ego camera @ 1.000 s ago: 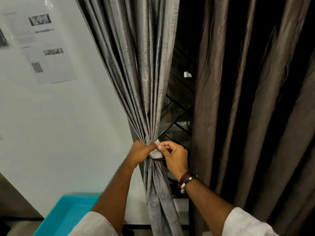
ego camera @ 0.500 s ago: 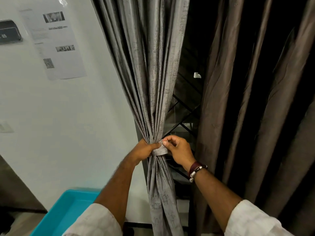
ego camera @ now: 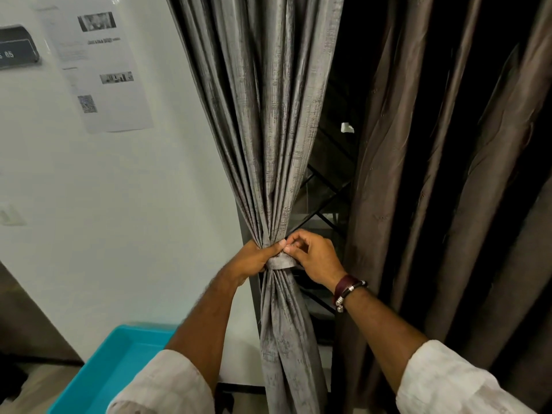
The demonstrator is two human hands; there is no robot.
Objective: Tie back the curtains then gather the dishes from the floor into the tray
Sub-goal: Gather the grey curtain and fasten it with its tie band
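A blue tray [ego camera: 98, 375] sat low at the left, nothing showing in its visible part. Further out, both hands met at the grey curtain [ego camera: 268, 130]: the left hand [ego camera: 254, 259] gripped the gathered folds, the right hand [ego camera: 313, 258] pinched the tie band [ego camera: 280, 262] wrapped around them. The brown curtain [ego camera: 433, 189] beyond hung loose. No dishes showed; gathering was judged still ahead.

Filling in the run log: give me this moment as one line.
step: tying grey curtain | left hand: grips bunched curtain | right hand: pinches tie band | brown curtain: loose | tray: no dishes visible
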